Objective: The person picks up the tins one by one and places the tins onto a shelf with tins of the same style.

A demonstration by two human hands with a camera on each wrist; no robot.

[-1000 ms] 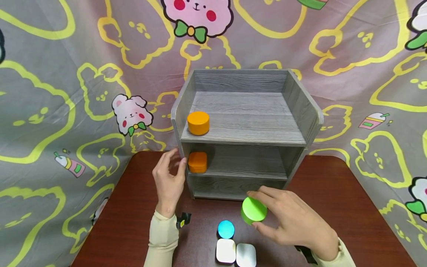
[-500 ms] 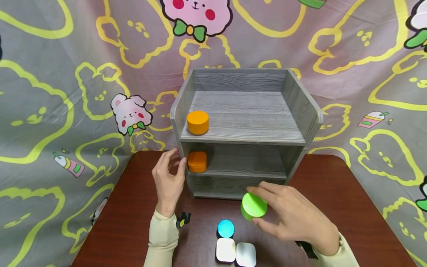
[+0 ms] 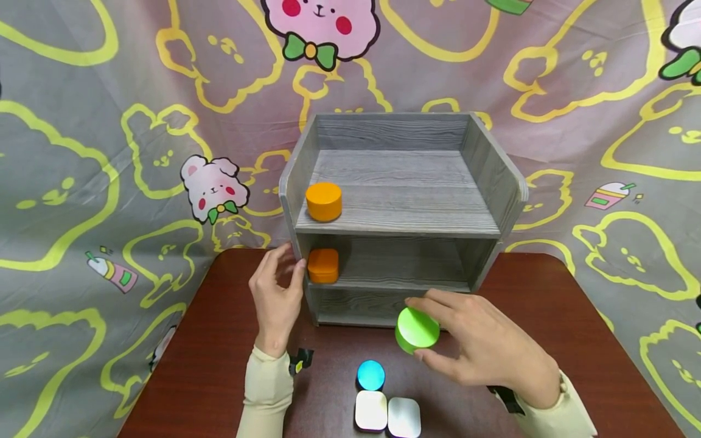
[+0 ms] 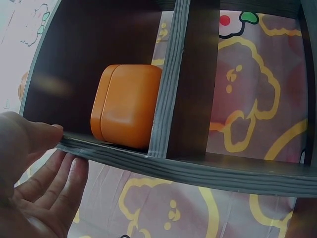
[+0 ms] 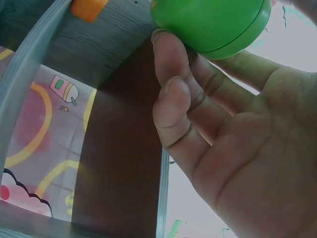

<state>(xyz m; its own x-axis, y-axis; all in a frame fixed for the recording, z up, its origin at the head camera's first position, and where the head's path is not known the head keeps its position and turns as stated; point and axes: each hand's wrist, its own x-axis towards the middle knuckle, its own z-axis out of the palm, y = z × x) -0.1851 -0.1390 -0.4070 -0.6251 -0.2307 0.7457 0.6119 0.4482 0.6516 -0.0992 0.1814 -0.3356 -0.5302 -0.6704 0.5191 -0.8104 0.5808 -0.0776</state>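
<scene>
My right hand (image 3: 471,340) holds a round bright-green lidded container (image 3: 417,330) between thumb and fingers, raised in front of the shelf's lower part. In the right wrist view the green container (image 5: 213,22) sits at the top, against the fingers. My left hand (image 3: 277,298) grips the left side panel of the grey wooden shelf (image 3: 405,204); in the left wrist view the thumb and fingers of that hand (image 4: 39,173) lie on both sides of the panel's edge. A round yellow-orange container (image 3: 324,202) stands at the top level's left front. Below it, a squarish orange container (image 3: 323,266) occupies the middle level's left end.
On the dark red-brown table (image 3: 208,365) before the shelf stand a round blue-topped container (image 3: 371,375) and two square white-topped ones (image 3: 371,410), close together. A patterned cloth (image 3: 71,182) hangs behind and at both sides.
My right hand has risen slightly toward the shelf with the green container. The left hand keeps its place on the side panel, and the other containers stay put.
</scene>
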